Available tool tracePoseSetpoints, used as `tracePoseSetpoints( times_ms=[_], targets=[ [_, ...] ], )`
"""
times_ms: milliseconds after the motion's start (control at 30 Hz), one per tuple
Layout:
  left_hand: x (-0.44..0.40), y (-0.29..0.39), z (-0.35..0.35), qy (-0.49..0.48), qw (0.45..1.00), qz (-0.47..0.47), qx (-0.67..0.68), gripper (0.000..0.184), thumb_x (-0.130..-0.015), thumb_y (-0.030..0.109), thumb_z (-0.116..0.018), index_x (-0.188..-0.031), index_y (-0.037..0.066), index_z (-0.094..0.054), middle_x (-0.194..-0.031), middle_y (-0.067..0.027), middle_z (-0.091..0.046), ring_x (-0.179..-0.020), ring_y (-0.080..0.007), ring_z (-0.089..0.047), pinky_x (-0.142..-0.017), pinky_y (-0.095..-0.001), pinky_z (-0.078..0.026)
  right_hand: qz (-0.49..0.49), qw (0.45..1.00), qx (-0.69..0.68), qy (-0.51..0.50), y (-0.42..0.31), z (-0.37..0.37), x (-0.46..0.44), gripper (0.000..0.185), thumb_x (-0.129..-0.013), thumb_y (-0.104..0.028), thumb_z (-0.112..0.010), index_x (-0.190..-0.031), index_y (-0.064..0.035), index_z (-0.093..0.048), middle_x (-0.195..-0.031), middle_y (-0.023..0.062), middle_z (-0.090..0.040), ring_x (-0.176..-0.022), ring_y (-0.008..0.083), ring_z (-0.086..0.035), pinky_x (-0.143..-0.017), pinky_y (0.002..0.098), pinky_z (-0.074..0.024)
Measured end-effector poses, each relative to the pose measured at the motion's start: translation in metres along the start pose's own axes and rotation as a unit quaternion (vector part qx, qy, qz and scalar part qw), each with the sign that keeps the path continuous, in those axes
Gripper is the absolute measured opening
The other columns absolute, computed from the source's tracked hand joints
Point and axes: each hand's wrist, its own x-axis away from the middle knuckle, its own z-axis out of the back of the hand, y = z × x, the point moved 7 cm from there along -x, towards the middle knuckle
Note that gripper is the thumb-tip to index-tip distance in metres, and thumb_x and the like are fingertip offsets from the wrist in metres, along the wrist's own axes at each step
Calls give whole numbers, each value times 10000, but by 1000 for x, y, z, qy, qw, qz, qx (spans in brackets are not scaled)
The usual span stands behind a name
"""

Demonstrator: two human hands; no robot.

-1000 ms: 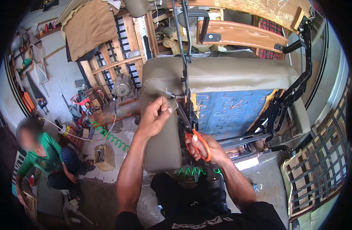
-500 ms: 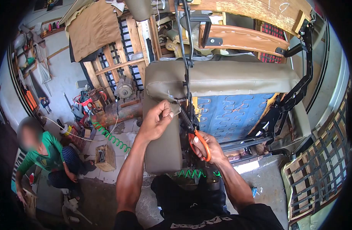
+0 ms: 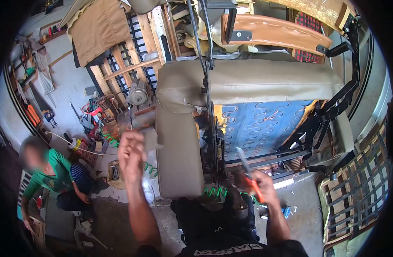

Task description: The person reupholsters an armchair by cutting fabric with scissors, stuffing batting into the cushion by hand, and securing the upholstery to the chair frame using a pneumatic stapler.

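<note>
"What was in the wooden box?"

"Narrow metal pieces, standing loosely together; they were too small to name. It sat on the floor, just left of the left forearm."

"Any other holder?"

"A small wooden ledge on the wall, with a few spools on it."

"And the left hand?"

"Raised beside the khaki vinyl armrest, apart from it, forearm upright in the view. Its fingers were curled in, pinching a vinyl scrap that stuck out toward the armrest. Motion blurred the exact grip."

"The right?"

"The right hand was lower, in front of the seat's blue spring-backed underside. Its fingers were closed around the orange handles of the scissors, with the blades slanting up and leftward. Blur hid whether the blades were parted."

"Was the seat upright?"

"I couldn't tell; its underside faced the wearer, with black metal linkage between it and the armrest."

"Anyone else?"

"A person in a green top, low down at far left."
</note>
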Motion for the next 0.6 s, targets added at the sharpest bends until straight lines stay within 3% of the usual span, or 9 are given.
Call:
tracePoseSetpoints(
  times_ms=[33,67,133,167,267,333,400,467,600],
  targets=[
    [-5,0,20,66,982,7,-175,139,-883,55,-669,-1017,31,-641,-923,-14,-530,-839,-124,-495,-771,-284,-444,-23,998,37,39,13,27,28,357,-772,-129,-848,-1018,-9,-618,-750,-8,-568,-628,95,-539,-584,253,-444],
    [-12,-4,25,69,982,9,-174,139,-883,55,-669,-1017,31,-641,-923,-14,-530,-839,-124,-495,-771,-284,-444,-43,993,73,77,26,50,58,361,-760,-106,-850,-1025,-5,-626,-748,-15,-568,-639,101,-539,-597,261,-446],
    [-23,20,29,167,879,-186,-406,239,-888,55,-689,-1126,40,-686,-1057,-74,-597,-945,-186,-570,-806,-303,-467,-168,961,52,212,71,86,128,278,-787,-128,-826,-932,-38,-605,-790,-23,-555,-648,80,-552,-565,232,-455],
    [-30,24,25,170,879,-183,-407,239,-888,55,-689,-1126,40,-686,-1057,-74,-597,-945,-186,-570,-806,-303,-467,-193,947,116,230,81,95,162,233,-822,-145,-796,-927,-47,-612,-761,-30,-560,-633,78,-547,-551,246,-443],
    [-49,50,-33,29,857,-307,-413,333,-852,60,-739,-1183,61,-703,-1281,-146,-565,-1179,-282,-560,-994,-374,-459,-271,885,221,306,123,104,272,213,-898,-229,-735,-896,-47,-625,-652,-12,-592,-569,112,-559,-511,322,-442],
    [-72,46,-61,-47,861,-311,-400,475,-818,90,-788,-1280,101,-682,-1423,-167,-500,-1310,-316,-495,-1097,-409,-413,-219,857,317,341,157,97,348,281,-812,-187,-803,-938,-5,-629,-646,102,-612,-592,154,-560,-532,364,-450],
    [-93,40,-76,-72,860,-312,-397,550,-806,113,-808,-1335,125,-661,-1489,-171,-462,-1372,-326,-454,-1131,-419,-391,-392,750,433,312,165,76,403,277,-823,-254,-767,-874,-1,-666,-717,158,-670,-639,252,-646,-609,419,-518],
    [-112,26,-89,-140,892,-274,-332,622,-824,145,-806,-1407,108,-593,-1534,-143,-452,-1456,-304,-377,-1196,-432,-298,-450,736,443,244,288,94,536,313,-865,-355,-718,-816,-53,-646,-646,103,-637,-597,303,-655,-561,461,-500],
    [-125,10,-91,-224,904,-229,-284,677,-817,167,-815,-1442,122,-561,-1585,-124,-402,-1482,-297,-339,-1201,-438,-286,-653,612,436,92,281,63,551,254,-867,-303,-683,-786,-64,-654,-667,111,-637,-639,312,-658,-587,455,-504]
  ],
)
